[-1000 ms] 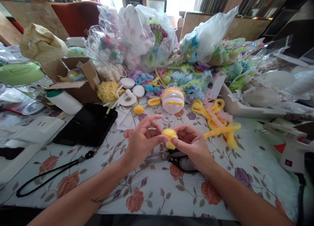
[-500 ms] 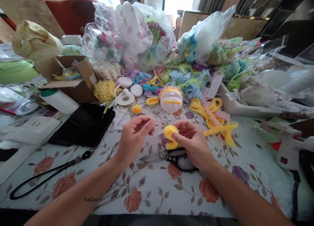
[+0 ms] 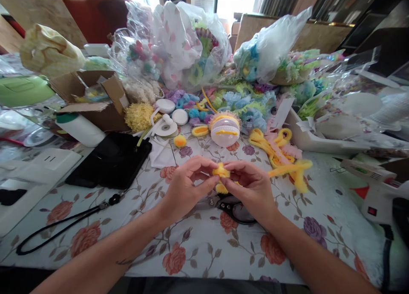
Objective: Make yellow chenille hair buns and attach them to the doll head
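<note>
Between both hands is a fuzzy yellow chenille stem (image 3: 221,170), bent into a small piece and partly covered by fingers. My left hand (image 3: 191,181) pinches its left side with thumb and fingertips. On the other side my right hand (image 3: 252,185) is closed on it too. Another bit of yellow fuzz (image 3: 222,188) shows just under the fingertips; whether it joins the held piece I cannot tell. Black-handled scissors (image 3: 234,208) lie on the flowered cloth beneath my hands, partly hidden. Beyond stands a clear, pale round ball (image 3: 225,132) with yellow trim, near a yellow pompom (image 3: 180,141).
Yellow chenille strips (image 3: 277,149) lie to the right, near a white tray (image 3: 319,142). A glue gun (image 3: 370,187) is at far right. At left are a black tablet-like slab (image 3: 110,162), a white bottle (image 3: 81,128) and a cardboard box (image 3: 92,110). Plastic bags (image 3: 179,42) line the back.
My left hand has moved right and now grips the yellow piece together with my right hand. The view has shifted slightly.
</note>
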Demonstrator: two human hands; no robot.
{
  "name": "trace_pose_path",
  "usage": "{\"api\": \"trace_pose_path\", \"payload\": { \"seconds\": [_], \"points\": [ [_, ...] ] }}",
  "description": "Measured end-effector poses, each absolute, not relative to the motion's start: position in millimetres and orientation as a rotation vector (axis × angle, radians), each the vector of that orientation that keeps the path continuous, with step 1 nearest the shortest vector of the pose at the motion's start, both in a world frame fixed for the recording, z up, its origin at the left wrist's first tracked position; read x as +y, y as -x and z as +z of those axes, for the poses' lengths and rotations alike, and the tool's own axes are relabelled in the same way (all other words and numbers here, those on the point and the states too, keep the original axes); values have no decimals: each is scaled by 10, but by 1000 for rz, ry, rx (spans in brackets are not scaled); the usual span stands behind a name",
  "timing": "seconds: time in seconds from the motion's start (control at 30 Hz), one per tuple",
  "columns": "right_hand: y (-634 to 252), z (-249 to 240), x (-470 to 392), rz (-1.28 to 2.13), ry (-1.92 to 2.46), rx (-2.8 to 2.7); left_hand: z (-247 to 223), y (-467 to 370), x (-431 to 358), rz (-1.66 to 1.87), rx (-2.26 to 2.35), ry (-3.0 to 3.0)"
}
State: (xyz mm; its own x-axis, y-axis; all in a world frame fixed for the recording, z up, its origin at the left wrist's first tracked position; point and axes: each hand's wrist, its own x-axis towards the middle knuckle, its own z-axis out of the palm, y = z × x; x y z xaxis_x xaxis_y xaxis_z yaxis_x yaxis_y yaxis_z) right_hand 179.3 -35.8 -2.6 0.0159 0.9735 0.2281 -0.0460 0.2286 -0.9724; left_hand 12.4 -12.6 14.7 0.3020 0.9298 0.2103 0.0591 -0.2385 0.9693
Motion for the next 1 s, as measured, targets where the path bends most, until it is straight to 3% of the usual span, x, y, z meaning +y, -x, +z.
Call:
{"api": "trace_pose_path", "payload": {
  "seconds": [1.0],
  "points": [
    [-1760, -27, -419, 810, 1071, -1485, 176, -111, -138, 1006, 859, -1421]
  ]
}}
